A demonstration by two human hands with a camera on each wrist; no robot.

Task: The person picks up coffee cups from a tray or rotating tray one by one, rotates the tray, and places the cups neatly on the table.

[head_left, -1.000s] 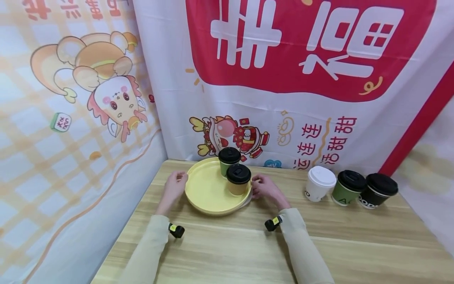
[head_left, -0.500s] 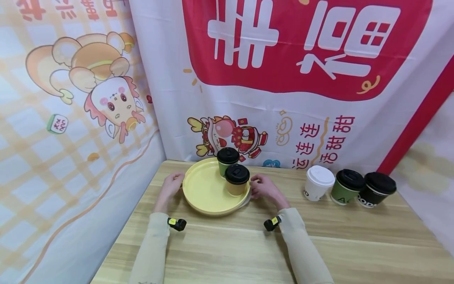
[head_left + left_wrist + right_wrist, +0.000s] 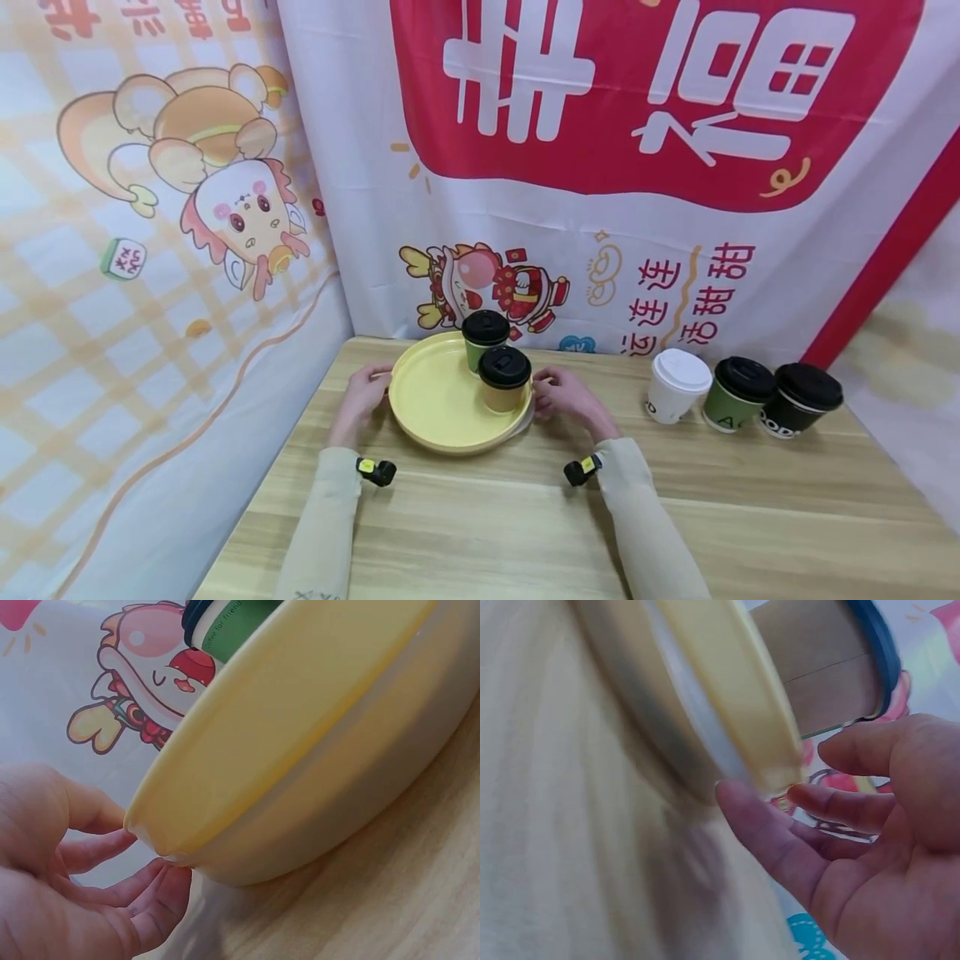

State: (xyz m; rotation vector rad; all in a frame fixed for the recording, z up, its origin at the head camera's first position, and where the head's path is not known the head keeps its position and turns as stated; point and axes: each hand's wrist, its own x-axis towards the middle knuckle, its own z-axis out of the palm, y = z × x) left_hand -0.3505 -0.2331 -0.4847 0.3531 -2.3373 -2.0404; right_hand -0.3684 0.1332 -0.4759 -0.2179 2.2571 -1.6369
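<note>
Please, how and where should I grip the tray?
The tray is probably best gripped at opposite points of its raised rim, from left and right: it is wide and round, with the green cup and brown cup on its right half, which likely needs firmer support.

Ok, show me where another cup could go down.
Free: wooden tabletop between sleeves; left half of the yellow tray; tabletop between right grip and white cup. Crowded: tray's right side, with tan cup and green cup; rightward from white cup to black cup.
</note>
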